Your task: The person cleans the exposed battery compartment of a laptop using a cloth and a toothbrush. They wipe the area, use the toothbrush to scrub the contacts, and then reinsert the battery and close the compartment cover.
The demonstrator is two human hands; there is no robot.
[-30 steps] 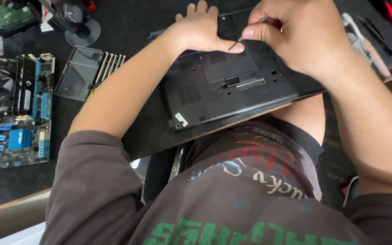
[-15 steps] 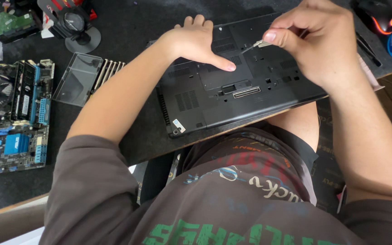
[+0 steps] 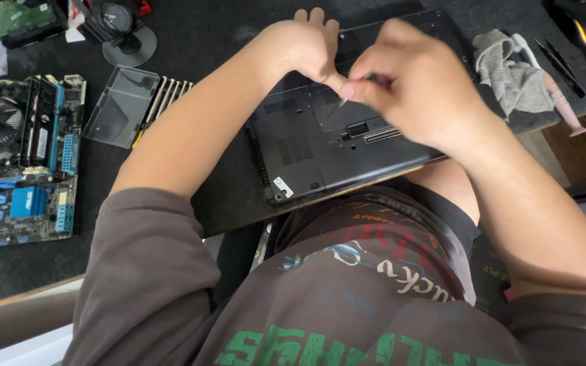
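Note:
A black laptop (image 3: 320,146) lies upside down on the dark desk, its underside with vents and a cover panel facing up. My left hand (image 3: 303,44) rests flat on the laptop's base, thumb pointing toward the middle. My right hand (image 3: 412,88) is blurred and pinches a thin metal tool (image 3: 344,102), a small screwdriver by its look, whose tip points down at the panel next to my left thumb. The rear part of the laptop is hidden under both hands.
A blue computer motherboard (image 3: 18,159) with a fan lies at the left. Beside it sits a clear plastic case (image 3: 118,105) with a row of thin tools. A grey cloth (image 3: 510,71), a pink tool, tweezers and a mouse (image 3: 584,20) are at the right.
My right hand moved left and toward me across the laptop, bringing the tool tip beside my left thumb. My left hand stayed on the base.

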